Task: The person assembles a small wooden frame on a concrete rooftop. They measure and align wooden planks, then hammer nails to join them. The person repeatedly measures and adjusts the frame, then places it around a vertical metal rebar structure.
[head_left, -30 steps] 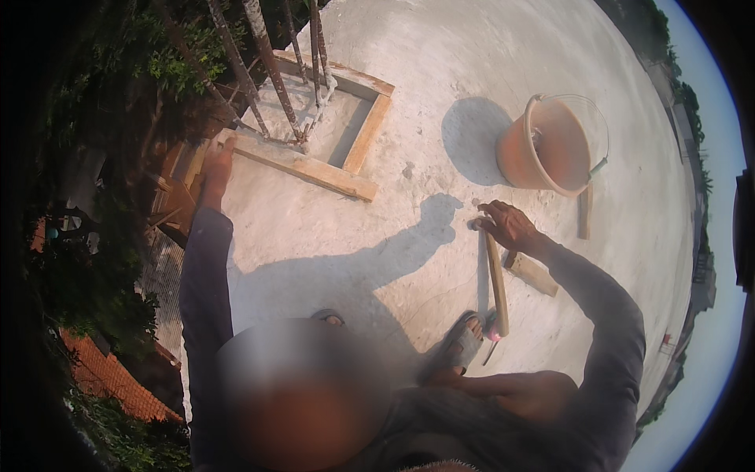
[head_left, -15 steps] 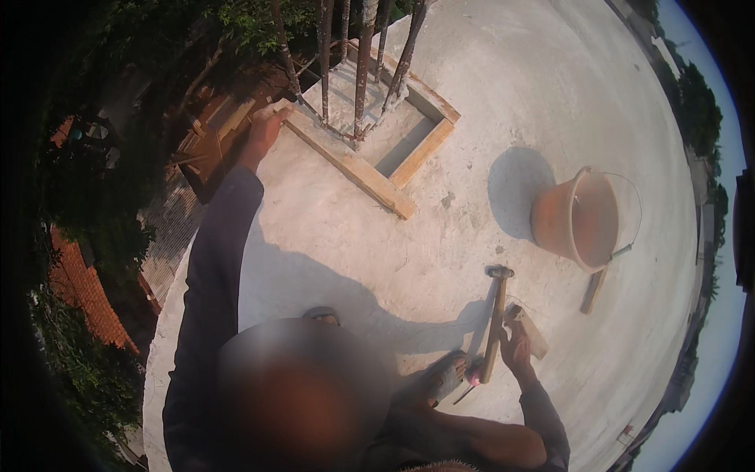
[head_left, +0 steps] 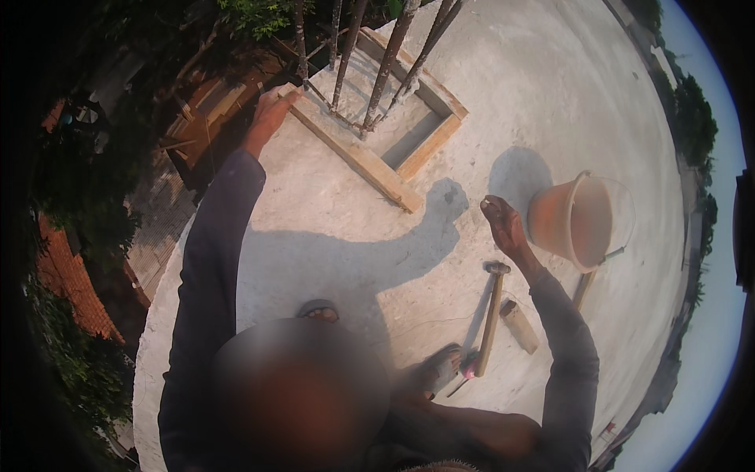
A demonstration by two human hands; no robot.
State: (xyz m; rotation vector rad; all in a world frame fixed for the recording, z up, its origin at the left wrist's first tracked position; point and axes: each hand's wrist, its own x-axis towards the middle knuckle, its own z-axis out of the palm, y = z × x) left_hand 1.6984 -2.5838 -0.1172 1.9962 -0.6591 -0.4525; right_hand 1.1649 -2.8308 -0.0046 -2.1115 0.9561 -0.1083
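A wooden formwork frame [head_left: 403, 168] of planks lies on the concrete around the feet of several upright reinforcing bars [head_left: 391, 59]. My left hand [head_left: 271, 114] grips the far left end of its near plank [head_left: 354, 153]. Held over the concrete between the frame and the bucket, my right hand [head_left: 507, 228] has its fingertips pinched together. Something small and pale shows at those fingertips, too small to name. Below that hand a hammer [head_left: 491, 318] rests with its head away from me. Beside the hammer lies a short wooden block [head_left: 520, 326].
An orange bucket [head_left: 558, 216] with a wire handle lies tipped on the right, a wood offcut [head_left: 583, 289] by it. A small pink item [head_left: 470, 368] is near my foot. The slab edge drops off at the left, toward tiled roofs [head_left: 75, 275] and trees.
My right hand has left the wooden block by the hammer and moved up and away from me, toward the frame. My left hand stays on the plank end.
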